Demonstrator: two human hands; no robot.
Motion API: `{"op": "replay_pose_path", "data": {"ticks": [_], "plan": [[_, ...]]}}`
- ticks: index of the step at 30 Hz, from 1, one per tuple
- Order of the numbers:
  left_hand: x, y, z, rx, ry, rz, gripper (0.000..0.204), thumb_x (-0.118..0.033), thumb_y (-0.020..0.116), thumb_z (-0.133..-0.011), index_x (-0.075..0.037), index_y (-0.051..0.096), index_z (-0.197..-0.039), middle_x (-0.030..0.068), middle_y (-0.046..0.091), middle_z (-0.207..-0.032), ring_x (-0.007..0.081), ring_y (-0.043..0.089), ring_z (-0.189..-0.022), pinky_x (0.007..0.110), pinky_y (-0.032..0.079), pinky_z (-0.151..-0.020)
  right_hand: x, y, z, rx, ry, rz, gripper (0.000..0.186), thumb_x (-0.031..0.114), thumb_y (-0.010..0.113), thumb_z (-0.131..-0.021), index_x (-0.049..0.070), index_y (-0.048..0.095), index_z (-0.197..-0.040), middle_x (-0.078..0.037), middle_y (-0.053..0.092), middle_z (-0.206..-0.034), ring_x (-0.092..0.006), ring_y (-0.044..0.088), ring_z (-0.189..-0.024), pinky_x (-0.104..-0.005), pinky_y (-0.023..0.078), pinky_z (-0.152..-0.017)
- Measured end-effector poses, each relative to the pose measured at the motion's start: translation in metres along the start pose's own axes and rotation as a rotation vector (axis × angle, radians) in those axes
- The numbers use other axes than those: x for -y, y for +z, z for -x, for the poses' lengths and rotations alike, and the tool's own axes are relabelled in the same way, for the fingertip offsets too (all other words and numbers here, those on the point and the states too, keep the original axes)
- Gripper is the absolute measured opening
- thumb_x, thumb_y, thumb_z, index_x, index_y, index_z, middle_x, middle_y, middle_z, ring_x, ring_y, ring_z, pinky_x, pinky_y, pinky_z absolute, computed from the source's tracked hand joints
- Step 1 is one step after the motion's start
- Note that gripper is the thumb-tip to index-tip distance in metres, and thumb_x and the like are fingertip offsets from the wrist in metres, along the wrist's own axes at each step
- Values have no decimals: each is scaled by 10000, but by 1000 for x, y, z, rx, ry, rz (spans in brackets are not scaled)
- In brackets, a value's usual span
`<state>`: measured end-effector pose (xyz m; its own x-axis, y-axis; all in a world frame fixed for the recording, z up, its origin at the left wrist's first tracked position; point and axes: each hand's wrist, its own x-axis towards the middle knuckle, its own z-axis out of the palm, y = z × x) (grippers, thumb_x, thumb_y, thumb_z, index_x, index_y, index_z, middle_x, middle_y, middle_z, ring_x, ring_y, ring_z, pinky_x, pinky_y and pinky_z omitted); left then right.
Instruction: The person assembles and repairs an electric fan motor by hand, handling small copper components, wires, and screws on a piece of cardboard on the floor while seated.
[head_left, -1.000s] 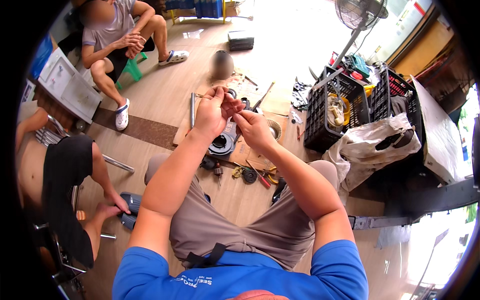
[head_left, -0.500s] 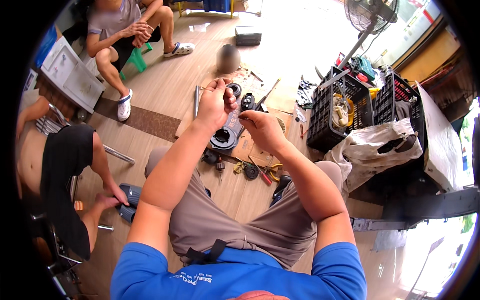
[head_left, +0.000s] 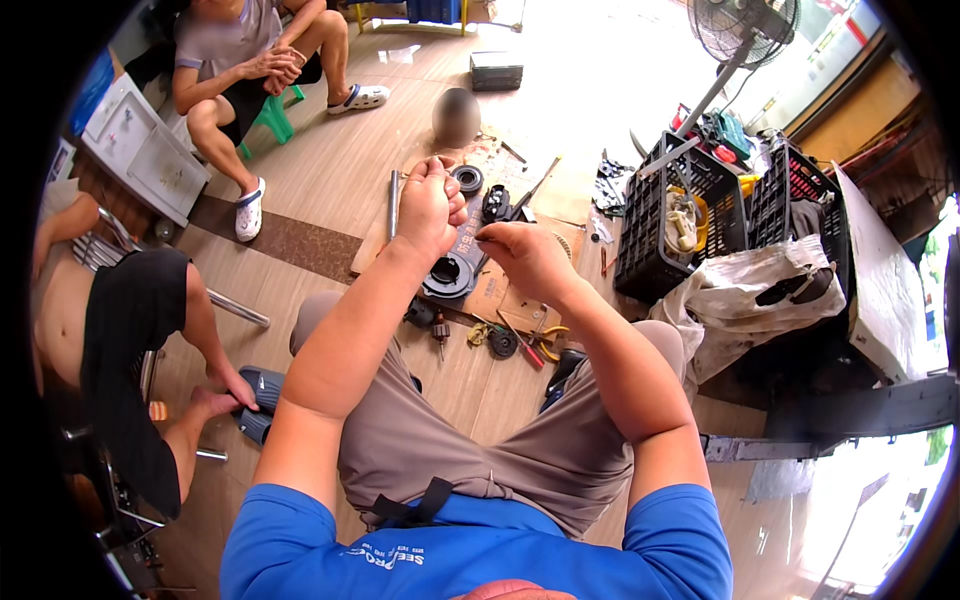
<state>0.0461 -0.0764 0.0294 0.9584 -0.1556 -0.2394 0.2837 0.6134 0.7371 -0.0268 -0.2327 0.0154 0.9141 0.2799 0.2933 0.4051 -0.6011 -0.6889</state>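
My left hand (head_left: 430,208) is raised above the cardboard, its fingers curled in a pinch; what they hold, if anything, is too small to make out. Lower and to the right, my right hand (head_left: 525,258) also pinches, thumb and fingertips pressed together on something I cannot make out. The two hands are apart. Beyond the left fingers lies a dark ring-shaped part (head_left: 467,180). Below the left hand, a round black housing (head_left: 447,274) with a central hole is partly covered by my wrist. A black, elongated part (head_left: 496,203) rests between the hands.
Cardboard (head_left: 560,200) lies on the floor, with a metal tube (head_left: 393,205) at its left. Near my knees are yellow-handled pliers (head_left: 551,343), a red-handled screwdriver (head_left: 529,352) and a black disc (head_left: 502,343). Black crates (head_left: 640,240) stand right. Two people sit left.
My left fingers have curled in slightly and shifted left, so more of the dark ring shows. My right hand stays almost still.
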Motion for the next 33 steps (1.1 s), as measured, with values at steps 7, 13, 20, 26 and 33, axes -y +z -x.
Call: {"op": "replay_pose_path", "data": {"ticks": [7,13,20,26,33], "plan": [[7,-1,2,1,-58,-27,175,-277,382,-1060,-145,481,-1001,-23,387,-632,75,309,-476,242,266,-425,-2,-8,2,83,-41,181,167,205,642,-894,84,698,-995,-134,678,-870,-316,650,-818,-376,518,-726],[9,-1,2,111,-235,-212,195,-268,395,-1056,-132,496,-961,-26,395,-613,82,327,-467,252,273,-424,-9,-14,4,123,-133,273,174,245,623,-885,74,623,-853,-126,651,-767,-322,651,-751,-440,508,-685],[25,-16,-5,239,-340,-362,181,-256,425,-1041,-113,519,-984,50,603,-785,191,655,-721,400,593,-626,-10,-13,3,168,-86,486,205,281,646,-866,81,604,-855,-91,647,-792,-292,643,-765,-413,497,-662],[29,-12,-1,296,-394,-495,197,-264,415,-1043,-103,521,-1001,92,632,-882,232,685,-648,369,604,-534,-8,-13,3,145,-83,550,196,253,627,-875,61,596,-895,-119,659,-787,-300,673,-739,-427,525,-645],[33,1,14,325,-238,-878,179,-209,470,-1015,-74,582,-978,18,581,-687,74,463,-479,223,319,-413,-24,-29,-1,86,-155,374,169,220,667,-855,82,641,-947,-104,641,-813,-302,642,-797,-398,506,-690]]}}
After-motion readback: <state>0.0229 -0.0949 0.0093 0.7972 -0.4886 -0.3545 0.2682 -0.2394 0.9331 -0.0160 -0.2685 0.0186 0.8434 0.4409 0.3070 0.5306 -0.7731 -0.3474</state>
